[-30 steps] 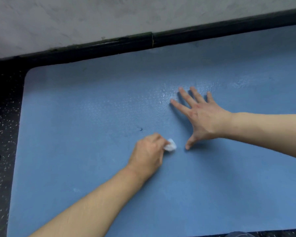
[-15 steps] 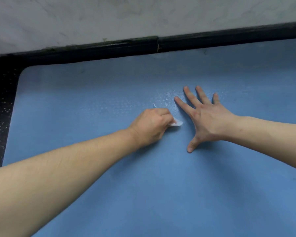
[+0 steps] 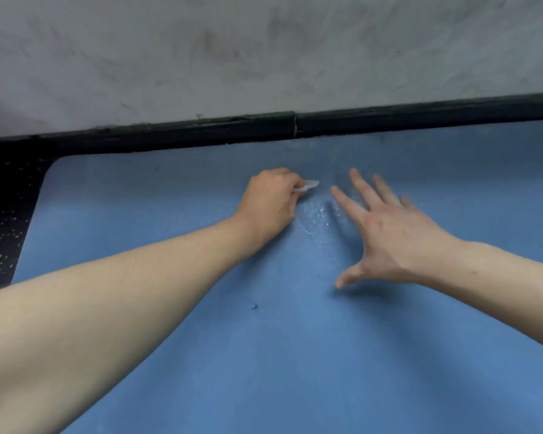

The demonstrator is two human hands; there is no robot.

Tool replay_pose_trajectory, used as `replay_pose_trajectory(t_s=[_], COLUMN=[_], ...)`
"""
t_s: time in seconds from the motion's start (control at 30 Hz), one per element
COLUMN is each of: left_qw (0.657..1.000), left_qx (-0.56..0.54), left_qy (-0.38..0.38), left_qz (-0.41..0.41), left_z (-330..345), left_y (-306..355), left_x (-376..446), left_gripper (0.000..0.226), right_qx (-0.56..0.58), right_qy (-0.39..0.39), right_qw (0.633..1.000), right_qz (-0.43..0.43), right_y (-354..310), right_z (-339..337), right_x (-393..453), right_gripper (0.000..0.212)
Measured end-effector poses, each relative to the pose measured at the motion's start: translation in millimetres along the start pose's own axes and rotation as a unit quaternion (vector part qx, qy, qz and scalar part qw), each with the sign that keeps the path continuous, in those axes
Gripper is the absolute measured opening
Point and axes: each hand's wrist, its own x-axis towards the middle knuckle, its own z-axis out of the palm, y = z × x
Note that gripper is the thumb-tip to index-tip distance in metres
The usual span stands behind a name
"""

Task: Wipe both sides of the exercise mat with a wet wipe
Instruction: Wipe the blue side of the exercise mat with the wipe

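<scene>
Left hand (image 3: 271, 202): curled tight round a small wad of wet wipe (image 3: 308, 185), only a pale tip showing past the knuckles, pressed down onto the exercise mat (image 3: 295, 355) near its far edge. Bunched that small, probably to put firm pressure on one patch rather than to cover ground. Right hand (image 3: 386, 233): fingers straight and spread wide, thumb splayed toward the body, holding nothing; blurred at the fingertips, so contact with the mat hard to confirm, though placed as if to pin the sheet against the pull of the wiping. Between the two hands, just right of the wipe, a wet glistening streak (image 3: 314, 217) on the blue surface. Nearer the body, a small dark nick or speck (image 3: 254, 306), well apart from both hands.

Mat lying flat, one face up, filling most of the view; underside unseen, so likely only the first face in hand. Far edge running close along a black skirting strip (image 3: 201, 130) at the foot of a grey wall (image 3: 264, 51): little room beyond the left hand in that direction. Rounded far-left corner (image 3: 55, 162) giving onto dark speckled floor (image 3: 3, 233). Broad dry blue expanse open to the left, to the right and toward the body for further strokes.
</scene>
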Motion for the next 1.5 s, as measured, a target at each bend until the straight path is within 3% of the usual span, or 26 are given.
replay_pose_trajectory(t_s=[0.07,0.1,0.23,0.4,0.53,0.67,0.8,0.93,0.97,1.07,1.1,1.2,1.23,1.33,1.37,1.47,1.5], left_qw=[0.997,0.998,0.987,0.999,0.995,0.992,0.997,0.988,0.989,0.999,0.999,0.982,0.981,0.999,0.999,0.974,0.97], left_qx=[-0.004,0.0,-0.017,-0.014,0.028,0.016,0.02,-0.01,-0.002,0.014,0.012,-0.024,-0.022,-0.009,-0.016,-0.057,-0.061], left_qy=[-0.037,-0.023,0.083,0.036,0.085,0.007,0.068,-0.017,-0.02,0.046,0.04,-0.04,-0.044,0.051,0.048,-0.052,-0.07], left_qz=[0.066,0.05,-0.138,0.008,-0.047,0.127,-0.024,0.156,0.143,-0.003,0.011,0.185,0.187,0.011,0.01,0.215,0.226], left_z=[0.3,-4.6,-11.1,2.0,3.8,15.5,-0.3,9.1,3.1,-2.6,1.3,16.3,11.1,6.4,9.6,22.5,17.0], left_y=[-2.1,-12.1,-43.0,-24.2,-26.6,1.0,-23.4,-1.6,-3.5,-15.5,-6.3,16.6,14.3,-6.0,-0.1,27.2,25.1], left_x=[2.7,15.1,51.8,57.8,66.6,47.2,61.6,29.7,29.9,33.9,24.6,-10.5,-10.9,0.2,-7.4,-45.0,-45.4], left_gripper=[0.014,0.015,0.015,0.016,0.018,0.028,0.021,0.027,0.025,0.019,0.018,0.015,0.014,0.009,0.008,0.013,0.012], right_qx=[0.015,0.031,0.041,0.022,0.018,0.012,0.021,0.041,0.049,0.068,0.07,0.046,0.024,-0.028,-0.031,-0.03,-0.029], right_qy=[0.022,0.017,-0.012,-0.012,0.001,0.009,0.01,0.024,0.027,0.023,0.011,-0.028,-0.036,-0.035,-0.033,-0.03,-0.032], right_qw=[0.999,0.999,0.998,0.998,0.998,0.998,0.998,0.998,0.998,0.997,0.997,0.998,0.999,0.999,0.999,0.999,0.999], right_qz=[0.028,0.041,0.055,0.059,0.057,0.053,0.05,0.041,0.037,0.024,0.024,0.029,0.027,0.015,0.014,0.016,0.017], right_y=[13.1,19.8,33.8,34.5,37.4,39.1,39.3,38.8,36.5,21.3,14.7,0.4,-1.5,-3.6,-4.0,-5.1,-5.7], right_z=[-16.2,-21.1,-19.3,-13.4,-10.3,-8.6,-7.9,-7.6,-8.2,-6.7,-4.0,12.8,20.3,35.8,37.6,35.7,34.6], right_x=[20.1,29.9,57.6,64.4,64.4,63.7,62.2,58.0,54.2,35.9,27.8,4.1,-1.9,-10.8,-11.0,-9.3,-9.2], right_gripper=[0.165,0.166,0.167,0.168,0.167,0.166,0.164,0.161,0.159,0.16,0.164,0.173,0.173,0.173,0.173,0.173,0.173])
